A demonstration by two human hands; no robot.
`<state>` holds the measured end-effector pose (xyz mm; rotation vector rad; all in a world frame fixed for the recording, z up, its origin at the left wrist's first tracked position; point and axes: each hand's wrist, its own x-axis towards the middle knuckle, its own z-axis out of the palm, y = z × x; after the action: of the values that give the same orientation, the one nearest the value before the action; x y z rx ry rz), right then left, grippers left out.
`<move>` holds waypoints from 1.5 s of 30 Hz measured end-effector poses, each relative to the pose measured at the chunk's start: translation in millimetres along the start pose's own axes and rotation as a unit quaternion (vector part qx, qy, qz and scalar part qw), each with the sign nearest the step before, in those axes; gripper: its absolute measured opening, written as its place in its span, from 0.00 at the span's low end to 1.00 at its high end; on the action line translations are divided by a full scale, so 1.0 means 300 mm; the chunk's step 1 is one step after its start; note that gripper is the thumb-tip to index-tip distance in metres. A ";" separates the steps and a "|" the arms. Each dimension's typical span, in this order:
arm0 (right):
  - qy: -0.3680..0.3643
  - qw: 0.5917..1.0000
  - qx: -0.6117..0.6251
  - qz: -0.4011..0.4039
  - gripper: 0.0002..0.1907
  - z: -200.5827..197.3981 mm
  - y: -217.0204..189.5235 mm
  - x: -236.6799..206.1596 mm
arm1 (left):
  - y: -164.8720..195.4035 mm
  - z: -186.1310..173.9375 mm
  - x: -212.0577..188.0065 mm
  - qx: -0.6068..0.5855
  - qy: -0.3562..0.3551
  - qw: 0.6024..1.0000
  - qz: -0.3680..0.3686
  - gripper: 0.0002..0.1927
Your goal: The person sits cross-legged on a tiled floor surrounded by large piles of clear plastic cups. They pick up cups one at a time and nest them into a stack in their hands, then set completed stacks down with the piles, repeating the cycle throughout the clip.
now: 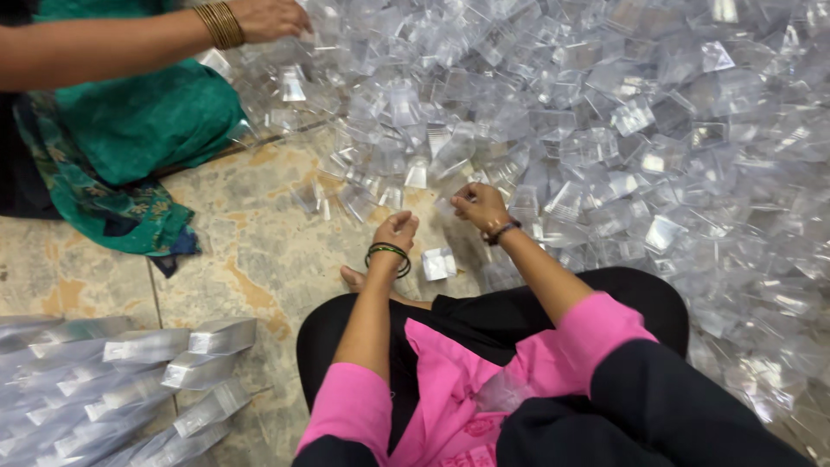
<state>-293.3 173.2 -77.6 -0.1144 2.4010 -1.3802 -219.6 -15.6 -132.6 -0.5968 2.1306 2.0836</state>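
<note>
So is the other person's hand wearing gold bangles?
Yes, the co-worker's hand reaching into the pile of clear plastic pieces has gold bangles on its wrist.

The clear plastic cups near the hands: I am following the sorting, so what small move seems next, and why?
Probably the left hand reaches for the loose clear cup beside it: that hand looks closed but empty, while the right hand already pinches a piece at the edge of the pile.

A small hand-assembly workshop, worked on the floor. A worn stone-tile floor [251, 251] holds a huge heap of clear plastic pieces [605, 130] ahead of the hands, with nested stacks of finished pieces [130, 380] lying to their left.
</note>
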 end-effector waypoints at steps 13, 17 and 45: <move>-0.073 0.956 0.232 -0.163 0.16 -0.063 -0.013 -0.462 | 0.260 0.015 -0.358 -0.372 -0.300 0.875 -0.081 0.33; -0.118 0.956 0.243 -0.119 0.21 -0.102 -0.020 -0.517 | 0.267 0.010 -0.397 -0.348 -0.290 0.891 -0.024 0.35; 0.010 0.921 -0.225 -0.317 0.12 0.029 0.039 -0.334 | 0.168 -0.147 -0.148 0.122 -0.089 0.975 0.163 0.43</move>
<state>-195.8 197.1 -64.3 -1.0823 2.7812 -1.0017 -187.5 -50.3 -67.6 -0.0313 2.4550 1.8798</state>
